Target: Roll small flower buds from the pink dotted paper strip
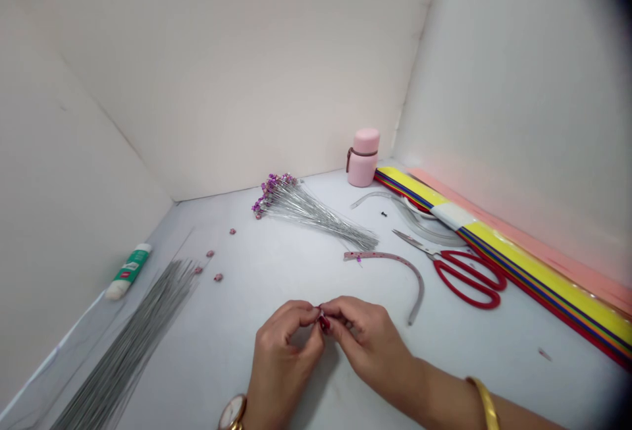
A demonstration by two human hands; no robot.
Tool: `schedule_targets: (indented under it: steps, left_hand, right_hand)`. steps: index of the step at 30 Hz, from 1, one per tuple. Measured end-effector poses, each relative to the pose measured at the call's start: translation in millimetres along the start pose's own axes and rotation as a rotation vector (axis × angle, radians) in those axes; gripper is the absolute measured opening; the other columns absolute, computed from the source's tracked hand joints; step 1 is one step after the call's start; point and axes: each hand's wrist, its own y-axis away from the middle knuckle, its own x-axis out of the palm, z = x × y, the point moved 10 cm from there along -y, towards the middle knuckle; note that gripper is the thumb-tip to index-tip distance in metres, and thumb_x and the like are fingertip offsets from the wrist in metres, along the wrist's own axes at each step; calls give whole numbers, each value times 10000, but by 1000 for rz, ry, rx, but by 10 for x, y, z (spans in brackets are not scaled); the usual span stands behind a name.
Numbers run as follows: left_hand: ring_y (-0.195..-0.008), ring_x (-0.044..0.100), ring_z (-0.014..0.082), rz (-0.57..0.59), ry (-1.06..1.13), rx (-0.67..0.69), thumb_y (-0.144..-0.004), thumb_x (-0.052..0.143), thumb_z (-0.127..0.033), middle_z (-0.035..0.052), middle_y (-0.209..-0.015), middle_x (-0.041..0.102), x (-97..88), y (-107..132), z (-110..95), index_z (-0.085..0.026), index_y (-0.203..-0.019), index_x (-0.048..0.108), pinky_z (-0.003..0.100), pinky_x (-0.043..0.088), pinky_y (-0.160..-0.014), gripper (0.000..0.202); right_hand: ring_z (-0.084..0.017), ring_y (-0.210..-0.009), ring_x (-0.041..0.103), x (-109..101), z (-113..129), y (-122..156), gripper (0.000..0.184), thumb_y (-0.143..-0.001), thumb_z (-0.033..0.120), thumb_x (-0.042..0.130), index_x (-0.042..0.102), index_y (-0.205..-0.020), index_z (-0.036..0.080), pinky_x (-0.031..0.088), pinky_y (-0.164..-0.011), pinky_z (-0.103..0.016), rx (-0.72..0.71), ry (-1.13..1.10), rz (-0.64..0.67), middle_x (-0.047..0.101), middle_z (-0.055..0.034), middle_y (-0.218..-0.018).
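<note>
My left hand and my right hand meet low in the middle of the white surface. Their fingertips pinch a small red bead-like piece between them, partly hidden by the fingers. A curved pink dotted strip lies just beyond my right hand, and red-handled scissors lie to its right. A bundle of thin wires tipped with purple beads lies further ahead. Several loose small beads sit left of my hands, near a pile of bare grey wires.
A green and white glue stick lies by the left wall. A pink lidded jar stands in the back corner. Coloured paper strips run along the right wall, with curved clear plastic near them. White walls enclose the surface.
</note>
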Motion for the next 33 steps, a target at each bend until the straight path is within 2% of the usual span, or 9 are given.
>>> schedule_targets:
  steps: [4, 9, 14, 18, 26, 33]
  left_hand:
    - [-721, 622, 168, 24, 56, -54, -728, 558, -108, 54, -769, 656, 11, -15, 68, -162, -746, 647, 255, 505, -671, 105]
    - [-739, 633, 172, 58, 264, -158, -749, 555, -153, 53, -789, 672, 36, -15, 165, -164, -789, 654, 263, 515, -681, 107]
    - [-785, 639, 177, 90, 361, -257, -761, 563, -171, 60, -847, 698, 98, 7, 269, -163, -856, 662, 262, 504, -724, 137]
    - [-758, 647, 175, 102, 363, -363, -756, 584, -215, 51, -813, 719, 131, 37, 375, -158, -829, 676, 245, 505, -702, 130]
    - [-767, 646, 170, 114, 433, -371, -736, 609, -198, 53, -822, 713, 145, 20, 346, -156, -822, 675, 240, 502, -717, 116]
    - [-753, 634, 170, 80, 280, -235, -749, 581, -175, 59, -815, 686, 72, -1, 253, -162, -794, 670, 246, 507, -692, 100]
  right_hand:
    - [-140, -688, 580, -1, -19, -18, 159, -809, 132, 467, 618, -837, 173, 447, -649, -241, 19, -17, 0, 643, -26, -749]
    - [-130, -675, 585, 37, -151, -2, 202, -838, 222, 459, 621, -953, 181, 476, -637, -228, 136, -267, 41, 654, -22, -771]
    - [-123, -613, 557, 53, -288, 8, 177, -801, 280, 531, 646, -871, 165, 456, -562, -217, 235, -386, 8, 616, -6, -649]
    - [-117, -608, 546, 23, -327, 3, 132, -778, 274, 568, 624, -807, 158, 446, -552, -210, 251, -407, -35, 608, -1, -647]
    - [-120, -611, 558, 19, -342, 26, 144, -794, 281, 546, 624, -800, 161, 459, -559, -214, 247, -365, -36, 615, -4, -649]
    - [-146, -686, 608, 4, -250, -12, 137, -794, 260, 545, 637, -844, 171, 489, -635, -237, 205, -336, -1, 669, -27, -751]
